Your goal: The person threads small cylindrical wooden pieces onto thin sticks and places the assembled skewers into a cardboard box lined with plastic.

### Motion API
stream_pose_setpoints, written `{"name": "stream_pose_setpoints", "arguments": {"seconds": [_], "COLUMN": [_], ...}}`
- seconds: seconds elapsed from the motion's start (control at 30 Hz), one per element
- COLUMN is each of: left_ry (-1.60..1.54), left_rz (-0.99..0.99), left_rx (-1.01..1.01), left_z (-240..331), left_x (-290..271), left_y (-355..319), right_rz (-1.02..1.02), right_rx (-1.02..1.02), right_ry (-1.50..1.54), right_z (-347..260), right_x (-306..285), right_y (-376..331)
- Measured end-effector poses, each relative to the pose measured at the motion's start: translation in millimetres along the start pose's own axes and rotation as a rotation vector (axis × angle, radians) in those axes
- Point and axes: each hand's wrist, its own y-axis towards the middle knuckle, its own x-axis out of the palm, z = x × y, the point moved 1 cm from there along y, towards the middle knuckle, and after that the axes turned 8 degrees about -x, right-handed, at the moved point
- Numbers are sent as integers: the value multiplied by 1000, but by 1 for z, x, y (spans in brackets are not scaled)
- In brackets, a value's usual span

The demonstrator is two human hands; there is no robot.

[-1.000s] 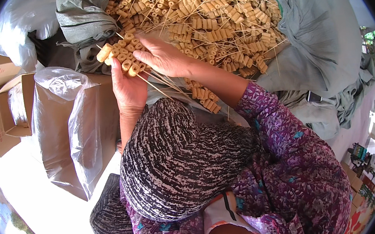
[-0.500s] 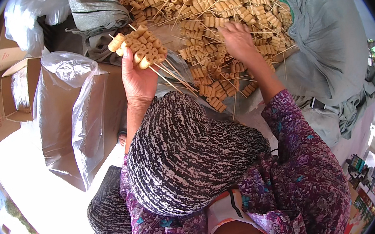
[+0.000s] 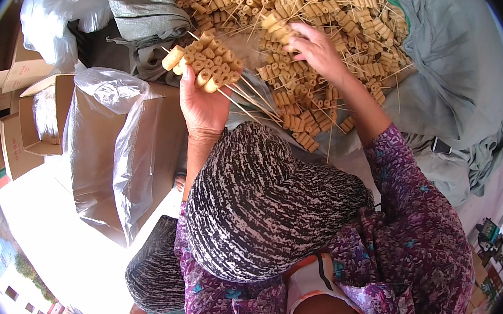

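Note:
My left hand (image 3: 204, 104) holds up a bunch of thin skewers (image 3: 208, 68), each threaded with short tan tube pieces, their bare sticks fanning down to the right. My right hand (image 3: 314, 52) reaches into a big heap of the same skewered tan pieces (image 3: 334, 7) on a grey cloth (image 3: 456, 62), its fingers closed on one skewer's stack at the heap's middle. My patterned black and white head covering (image 3: 262, 205) and purple sleeves fill the lower centre and hide what lies beneath.
A cardboard box lined with a clear plastic bag (image 3: 116, 153) stands at left. Further cardboard boxes (image 3: 21, 120) are stacked at the far left, with a white sack (image 3: 59, 21) and folded grey cloth (image 3: 144, 15) behind. Sunlit ground (image 3: 58, 238) lies lower left.
My left hand has lifted its bunch slightly up and right. My right hand left the bunch, reached out into the heap and closed on a skewer there.

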Motion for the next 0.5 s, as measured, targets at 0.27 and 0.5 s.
{"name": "stream_pose_setpoints", "arguments": {"seconds": [0.27,0.5], "left_ry": [101,36], "left_rz": [89,40], "left_rx": [34,42], "left_z": [-2,0], "left_x": [7,4], "left_y": [1,-4], "right_rz": [119,211], "right_rx": [-80,-139], "right_ry": [863,697], "right_z": [-17,-39], "right_x": [111,117], "right_y": [15,7]}}
